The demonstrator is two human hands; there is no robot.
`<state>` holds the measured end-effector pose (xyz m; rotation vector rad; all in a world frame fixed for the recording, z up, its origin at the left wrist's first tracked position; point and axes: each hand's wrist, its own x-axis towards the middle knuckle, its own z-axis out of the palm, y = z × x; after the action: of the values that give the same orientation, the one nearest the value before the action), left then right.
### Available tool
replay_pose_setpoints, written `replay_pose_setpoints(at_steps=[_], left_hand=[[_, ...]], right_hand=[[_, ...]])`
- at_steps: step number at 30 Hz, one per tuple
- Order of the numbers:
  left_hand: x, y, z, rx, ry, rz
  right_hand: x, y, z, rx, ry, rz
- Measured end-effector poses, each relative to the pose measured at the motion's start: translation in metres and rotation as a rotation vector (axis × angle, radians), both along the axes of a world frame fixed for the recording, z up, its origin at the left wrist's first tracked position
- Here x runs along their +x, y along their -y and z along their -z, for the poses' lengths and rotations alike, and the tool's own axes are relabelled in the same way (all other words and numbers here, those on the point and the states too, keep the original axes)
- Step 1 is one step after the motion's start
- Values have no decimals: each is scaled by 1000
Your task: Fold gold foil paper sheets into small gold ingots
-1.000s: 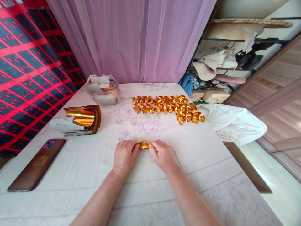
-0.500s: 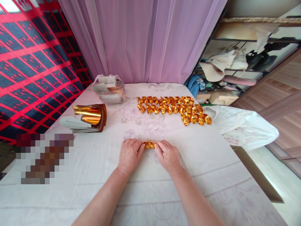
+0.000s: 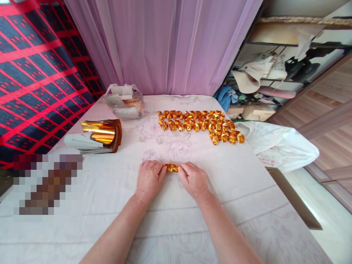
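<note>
Here the left hand and the right hand rest on the white tablecloth, fingers curled in and pinching either end of a small gold foil piece lying between them, at the table's centre. At one o'clock from it, well apart, lie rows of folded gold pieces. At ten o'clock sits a stack of gold foil sheets, and a clear plastic bag at eleven.

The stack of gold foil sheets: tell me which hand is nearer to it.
Left. The left hand lies below and right of the stack of gold foil sheets; the right hand is farther right, beyond the folded gold piece.
</note>
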<state>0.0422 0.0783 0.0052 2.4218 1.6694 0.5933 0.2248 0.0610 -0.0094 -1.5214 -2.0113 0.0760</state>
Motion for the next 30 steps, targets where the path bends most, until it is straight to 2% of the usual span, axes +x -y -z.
replay_pose_setpoints(at_steps=[13,20,30], left_hand=[[0,1,-2,-14,16,-24],[-1,1,2,13,28,-30],[-1,1,1,26,14,-52]], right_hand=[[0,0,-1,-20,-31,24],[0,0,1,-5,-11,25],[0,3,1,-2,5,91]])
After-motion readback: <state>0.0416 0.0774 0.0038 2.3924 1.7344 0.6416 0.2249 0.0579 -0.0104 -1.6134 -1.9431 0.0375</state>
